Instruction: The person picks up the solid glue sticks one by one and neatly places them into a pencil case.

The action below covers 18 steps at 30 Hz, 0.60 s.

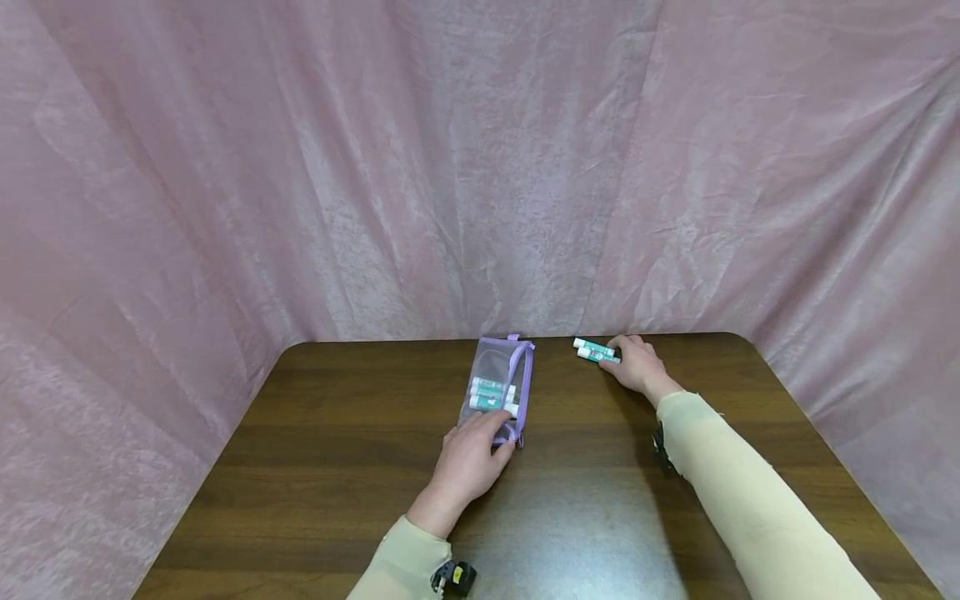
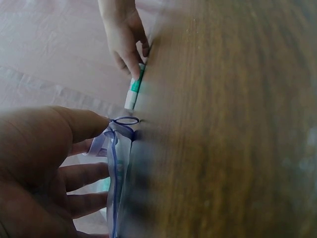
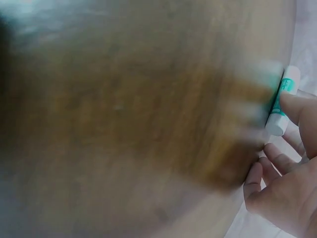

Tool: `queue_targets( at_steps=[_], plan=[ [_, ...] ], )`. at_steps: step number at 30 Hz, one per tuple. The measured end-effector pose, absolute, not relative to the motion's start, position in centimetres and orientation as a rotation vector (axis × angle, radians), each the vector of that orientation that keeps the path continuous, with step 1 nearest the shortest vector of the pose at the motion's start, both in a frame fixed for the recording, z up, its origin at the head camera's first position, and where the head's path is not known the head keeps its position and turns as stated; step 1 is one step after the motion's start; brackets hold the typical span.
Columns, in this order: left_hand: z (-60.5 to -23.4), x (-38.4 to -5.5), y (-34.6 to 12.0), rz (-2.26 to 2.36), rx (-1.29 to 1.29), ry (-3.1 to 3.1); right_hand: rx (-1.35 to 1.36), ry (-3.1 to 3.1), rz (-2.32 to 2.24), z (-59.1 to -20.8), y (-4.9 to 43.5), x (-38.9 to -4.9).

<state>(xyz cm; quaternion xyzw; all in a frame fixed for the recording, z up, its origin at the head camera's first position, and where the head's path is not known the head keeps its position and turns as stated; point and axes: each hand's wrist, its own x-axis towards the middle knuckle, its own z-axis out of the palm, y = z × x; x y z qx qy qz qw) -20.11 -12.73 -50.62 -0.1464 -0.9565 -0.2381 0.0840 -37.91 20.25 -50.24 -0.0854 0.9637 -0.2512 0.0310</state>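
A purple-edged mesh zip pouch lies flat on the table, with white-and-teal glue sticks showing through it. My left hand rests on the pouch's near end, fingers spread over it and thumb by the zip pull. To the right of the pouch, two more glue sticks lie side by side, a far one and a near one. My right hand pinches at their right end with thumb and fingertips. In the right wrist view the thumb lies across a glue stick.
The dark wooden table has rounded far corners. A pink curtain hangs right behind its far edge and along both sides. A dark wrist device sits at the left sleeve.
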Motion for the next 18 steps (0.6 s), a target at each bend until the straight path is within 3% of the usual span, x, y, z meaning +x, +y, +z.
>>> queue_targets(
  at_steps=[18],
  plan=[
    [-50.6,-20.4,-12.6,-0.728,-0.433,-2.852,-0.391,2.98,-0.797,-50.6,19.7,-35.4]
  ],
)
